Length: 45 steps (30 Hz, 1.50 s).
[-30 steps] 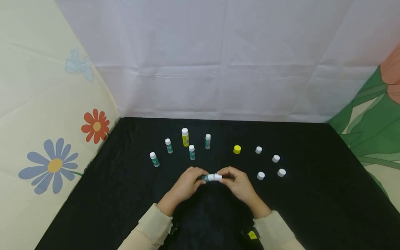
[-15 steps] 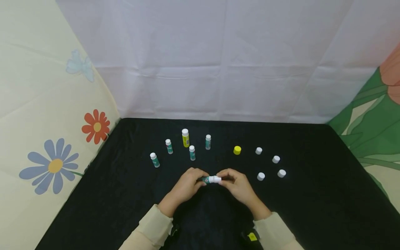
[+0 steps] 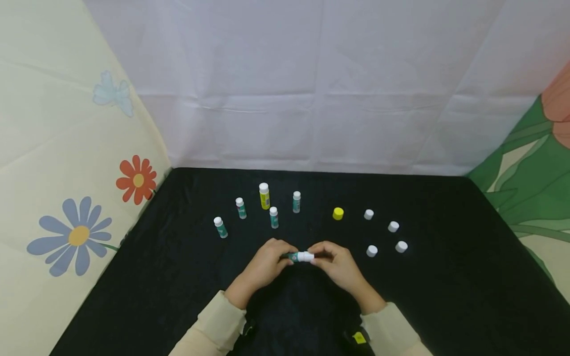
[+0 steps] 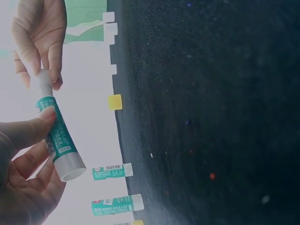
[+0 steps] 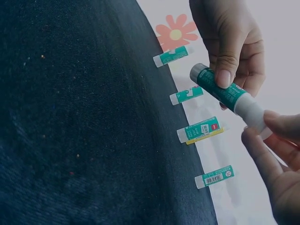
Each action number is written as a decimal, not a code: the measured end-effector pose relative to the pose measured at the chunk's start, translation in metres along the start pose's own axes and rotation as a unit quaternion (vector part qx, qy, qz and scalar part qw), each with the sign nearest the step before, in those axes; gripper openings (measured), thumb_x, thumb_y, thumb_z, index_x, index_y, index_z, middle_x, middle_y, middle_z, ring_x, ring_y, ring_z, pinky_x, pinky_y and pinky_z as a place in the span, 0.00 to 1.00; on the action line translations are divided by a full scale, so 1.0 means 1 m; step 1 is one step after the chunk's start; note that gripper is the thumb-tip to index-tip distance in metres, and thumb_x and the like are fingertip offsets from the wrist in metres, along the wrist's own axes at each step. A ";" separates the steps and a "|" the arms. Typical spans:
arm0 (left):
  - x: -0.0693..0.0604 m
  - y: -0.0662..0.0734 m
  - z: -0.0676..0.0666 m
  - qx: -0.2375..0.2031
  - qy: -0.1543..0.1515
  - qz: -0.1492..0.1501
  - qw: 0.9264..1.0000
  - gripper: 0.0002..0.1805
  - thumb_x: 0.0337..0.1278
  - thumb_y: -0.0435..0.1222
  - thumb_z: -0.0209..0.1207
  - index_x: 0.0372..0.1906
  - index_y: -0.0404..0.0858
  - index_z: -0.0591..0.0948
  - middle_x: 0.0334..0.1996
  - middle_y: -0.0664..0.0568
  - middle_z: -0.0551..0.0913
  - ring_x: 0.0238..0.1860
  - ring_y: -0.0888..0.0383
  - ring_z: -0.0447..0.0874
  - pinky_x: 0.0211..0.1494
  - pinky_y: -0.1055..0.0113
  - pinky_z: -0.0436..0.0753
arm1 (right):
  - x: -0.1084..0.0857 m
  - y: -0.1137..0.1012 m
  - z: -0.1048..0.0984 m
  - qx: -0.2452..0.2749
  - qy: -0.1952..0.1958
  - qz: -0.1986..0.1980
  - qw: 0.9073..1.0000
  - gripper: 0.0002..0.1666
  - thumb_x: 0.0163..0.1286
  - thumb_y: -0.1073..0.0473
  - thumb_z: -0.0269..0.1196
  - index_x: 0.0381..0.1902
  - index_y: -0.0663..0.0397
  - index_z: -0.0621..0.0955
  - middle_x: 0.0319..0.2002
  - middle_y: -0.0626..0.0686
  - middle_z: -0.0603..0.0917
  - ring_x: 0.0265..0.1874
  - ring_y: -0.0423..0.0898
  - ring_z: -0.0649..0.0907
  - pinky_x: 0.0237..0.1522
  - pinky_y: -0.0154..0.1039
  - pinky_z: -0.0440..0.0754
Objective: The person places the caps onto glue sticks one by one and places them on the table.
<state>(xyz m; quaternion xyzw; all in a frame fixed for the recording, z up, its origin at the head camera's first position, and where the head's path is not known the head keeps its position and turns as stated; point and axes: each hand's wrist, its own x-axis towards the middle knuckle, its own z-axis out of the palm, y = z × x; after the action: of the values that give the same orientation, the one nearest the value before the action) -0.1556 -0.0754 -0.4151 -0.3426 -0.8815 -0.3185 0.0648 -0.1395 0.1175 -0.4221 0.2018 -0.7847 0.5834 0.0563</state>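
My left hand (image 3: 266, 262) grips the teal barrel of a glue stick (image 4: 60, 133), thumb along its side. The stick lies sideways in the head view, white end to the right. At that end my right hand (image 3: 339, 263) pinches the white cap (image 5: 252, 112) between thumb and fingers. The cap sits in line with the barrel; whether it is fully seated is hard to tell. Beyond the hands stand several teal glue sticks (image 3: 273, 217) and a larger yellow glue stick (image 3: 264, 197), white ends up.
To the right on the black table cloth (image 3: 445, 296) lie a yellow cap (image 3: 338, 213) and several white caps (image 3: 393, 226). A white curtain (image 3: 311, 99) hangs behind the table's far edge, with flower-printed cloth (image 3: 53, 163) at the left.
The white cap has moved slightly left, closer against the barrel, with my right fingers on it. The glue stick has dipped slightly. The standing sticks and loose caps stay where they were.
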 end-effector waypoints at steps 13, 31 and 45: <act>0.001 0.001 -0.002 0.003 -0.001 0.009 1.000 0.08 0.44 0.32 0.61 0.35 0.39 0.81 0.32 0.56 0.79 0.33 0.62 0.70 0.38 0.71 0.70 | 0.001 0.000 0.000 -0.005 -0.009 0.004 1.000 0.09 0.48 0.77 0.61 0.29 0.64 0.78 0.32 0.56 0.79 0.31 0.42 0.77 0.34 0.32 0.76; 0.000 0.003 -0.001 0.009 -0.012 0.002 1.000 0.08 0.45 0.32 0.60 0.35 0.39 0.81 0.32 0.56 0.79 0.33 0.62 0.70 0.38 0.71 0.70 | -0.001 0.000 0.001 -0.007 -0.014 0.033 0.999 0.08 0.49 0.75 0.61 0.29 0.63 0.78 0.33 0.56 0.79 0.32 0.43 0.77 0.35 0.31 0.76; 0.000 0.006 0.000 0.008 -0.015 -0.002 1.000 0.08 0.45 0.31 0.60 0.35 0.39 0.81 0.32 0.56 0.79 0.34 0.62 0.70 0.39 0.71 0.70 | -0.002 0.001 0.003 -0.007 -0.018 0.036 0.999 0.08 0.49 0.75 0.61 0.29 0.63 0.78 0.32 0.55 0.79 0.32 0.42 0.77 0.35 0.31 0.76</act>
<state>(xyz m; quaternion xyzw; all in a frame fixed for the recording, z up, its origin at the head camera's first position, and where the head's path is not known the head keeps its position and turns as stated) -0.1512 -0.0720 -0.4123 -0.3450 -0.8855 -0.3065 0.0534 -0.1376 0.1155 -0.4243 0.1831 -0.7967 0.5756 0.0226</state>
